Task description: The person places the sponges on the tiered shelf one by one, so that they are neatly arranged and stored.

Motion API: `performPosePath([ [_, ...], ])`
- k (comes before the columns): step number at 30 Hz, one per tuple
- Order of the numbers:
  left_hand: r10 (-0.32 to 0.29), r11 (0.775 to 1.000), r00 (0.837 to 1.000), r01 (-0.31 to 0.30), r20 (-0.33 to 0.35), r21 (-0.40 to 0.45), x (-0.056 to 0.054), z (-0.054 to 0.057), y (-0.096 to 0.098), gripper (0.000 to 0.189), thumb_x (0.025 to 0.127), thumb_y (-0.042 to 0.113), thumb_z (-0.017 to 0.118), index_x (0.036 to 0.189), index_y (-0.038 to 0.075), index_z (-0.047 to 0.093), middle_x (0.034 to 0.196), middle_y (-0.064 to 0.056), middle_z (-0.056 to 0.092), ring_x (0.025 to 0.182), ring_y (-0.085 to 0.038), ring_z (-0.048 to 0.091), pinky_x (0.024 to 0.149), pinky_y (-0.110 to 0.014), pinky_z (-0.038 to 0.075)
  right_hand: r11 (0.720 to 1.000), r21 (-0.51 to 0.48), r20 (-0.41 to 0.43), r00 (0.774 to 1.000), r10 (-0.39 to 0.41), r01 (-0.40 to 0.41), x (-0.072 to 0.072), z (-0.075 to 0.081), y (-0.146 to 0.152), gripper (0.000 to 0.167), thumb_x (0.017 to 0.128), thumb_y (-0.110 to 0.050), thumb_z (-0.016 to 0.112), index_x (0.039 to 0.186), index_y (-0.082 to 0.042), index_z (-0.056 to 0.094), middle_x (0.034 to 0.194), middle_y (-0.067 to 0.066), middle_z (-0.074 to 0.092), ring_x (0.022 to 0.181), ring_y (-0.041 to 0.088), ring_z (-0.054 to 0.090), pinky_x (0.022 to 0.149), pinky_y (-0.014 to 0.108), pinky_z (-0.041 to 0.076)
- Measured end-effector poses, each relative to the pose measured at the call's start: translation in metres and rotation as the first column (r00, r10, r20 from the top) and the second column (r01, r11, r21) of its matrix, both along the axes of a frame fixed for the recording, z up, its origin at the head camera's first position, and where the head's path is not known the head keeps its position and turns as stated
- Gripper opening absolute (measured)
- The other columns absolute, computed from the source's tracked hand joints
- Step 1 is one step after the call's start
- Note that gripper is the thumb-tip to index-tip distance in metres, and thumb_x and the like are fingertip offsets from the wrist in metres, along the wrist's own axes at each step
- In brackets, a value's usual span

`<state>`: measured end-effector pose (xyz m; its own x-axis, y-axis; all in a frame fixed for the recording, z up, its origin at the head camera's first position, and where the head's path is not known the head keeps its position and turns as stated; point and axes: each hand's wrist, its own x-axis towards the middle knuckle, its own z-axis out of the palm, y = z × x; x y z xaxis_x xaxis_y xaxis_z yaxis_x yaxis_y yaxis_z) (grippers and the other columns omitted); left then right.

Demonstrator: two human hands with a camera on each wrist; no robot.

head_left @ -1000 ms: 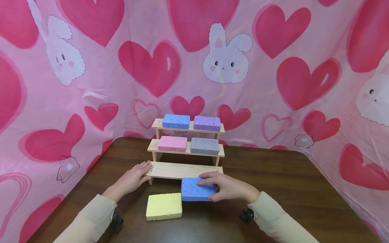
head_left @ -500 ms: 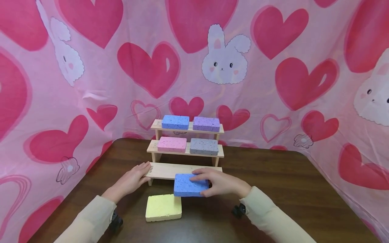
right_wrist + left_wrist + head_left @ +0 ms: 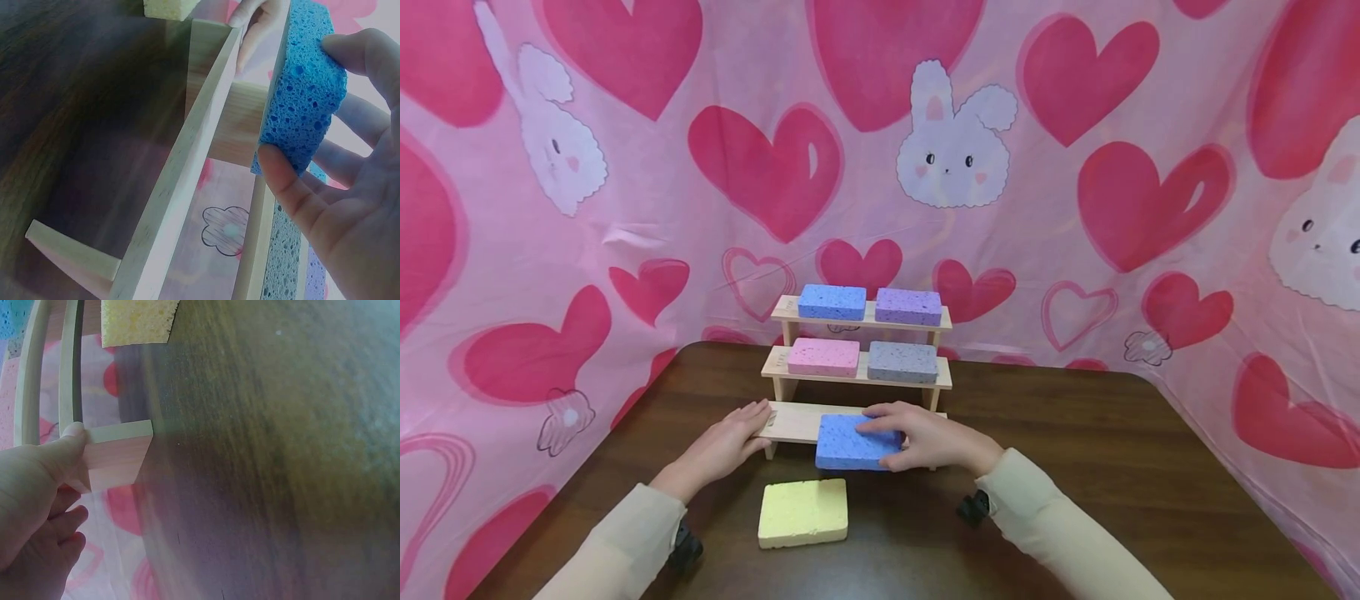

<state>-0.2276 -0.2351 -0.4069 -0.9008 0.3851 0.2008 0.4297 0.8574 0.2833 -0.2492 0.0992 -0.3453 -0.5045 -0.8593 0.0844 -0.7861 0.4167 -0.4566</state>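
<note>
My right hand (image 3: 936, 437) holds a blue sponge (image 3: 842, 442) by its right end. The sponge hovers over the front edge of the lowest step of a three-step wooden stand (image 3: 793, 421). Seen from the right wrist, the thumb and fingers pinch the end of this porous blue sponge (image 3: 306, 75) above the step. My left hand (image 3: 722, 446) grips the left end of that step. From the left wrist, the thumb lies on the step's edge with the other fingers curled beyond it. A yellow sponge (image 3: 803, 512) lies on the table in front of the stand.
On the middle step sit a pink sponge (image 3: 824, 357) and a grey sponge (image 3: 902, 362). The top step bears another blue sponge (image 3: 832, 302) and a purple sponge (image 3: 908, 307). A pink heart-and-rabbit cloth (image 3: 865, 167) hangs behind and beside the brown wooden table (image 3: 1075, 467).
My right hand has carried the blue sponge left and upward in the view, from beside the yellow sponge to over the lowest step. The left hand stays on the step's left end.
</note>
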Motion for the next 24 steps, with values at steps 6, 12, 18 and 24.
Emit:
performPosePath([
  [6,0.012,1.0,1.0,-0.012,0.008,-0.003,0.001,0.0,-0.001,0.061,0.083,0.019,0.068,0.132,-0.008,0.044,0.137,-0.025,0.039,0.127,-0.04,0.034,0.102,-0.053,0.027,1.0,-0.005,-0.018,1.0,0.012,-0.012,-0.005,-0.001,-0.008,0.051,0.083,-0.026,0.066,0.131,-0.015,0.054,0.139,0.008,0.041,0.122,0.023,0.039,0.095,0.035,0.041],
  [12,0.006,1.0,1.0,-0.006,-0.004,0.001,0.001,-0.001,-0.001,0.06,0.083,0.018,0.069,0.131,-0.008,0.044,0.136,-0.025,0.039,0.126,-0.04,0.035,0.101,-0.053,0.028,1.0,0.004,-0.026,1.0,0.012,-0.012,-0.009,0.0,-0.018,0.05,0.084,-0.025,0.065,0.131,-0.014,0.053,0.141,0.008,0.04,0.124,0.024,0.038,0.097,0.035,0.039],
  [18,0.007,1.0,1.0,-0.007,-0.005,0.002,0.002,0.0,0.0,0.061,0.082,0.019,0.069,0.131,-0.008,0.045,0.136,-0.025,0.039,0.126,-0.04,0.035,0.101,-0.053,0.028,1.0,0.01,-0.064,0.998,0.013,-0.012,-0.014,-0.003,-0.025,0.05,0.084,-0.024,0.065,0.131,-0.014,0.053,0.14,0.007,0.04,0.124,0.023,0.039,0.098,0.033,0.039],
  [24,-0.002,1.0,1.0,0.002,-0.01,-0.003,0.001,-0.001,-0.001,0.061,0.083,0.019,0.069,0.131,-0.008,0.045,0.137,-0.025,0.039,0.126,-0.04,0.035,0.101,-0.053,0.028,1.0,0.005,-0.089,0.996,0.01,-0.01,-0.018,-0.008,-0.031,0.049,0.085,-0.023,0.065,0.131,-0.012,0.054,0.14,0.01,0.041,0.124,0.025,0.039,0.099,0.034,0.037],
])
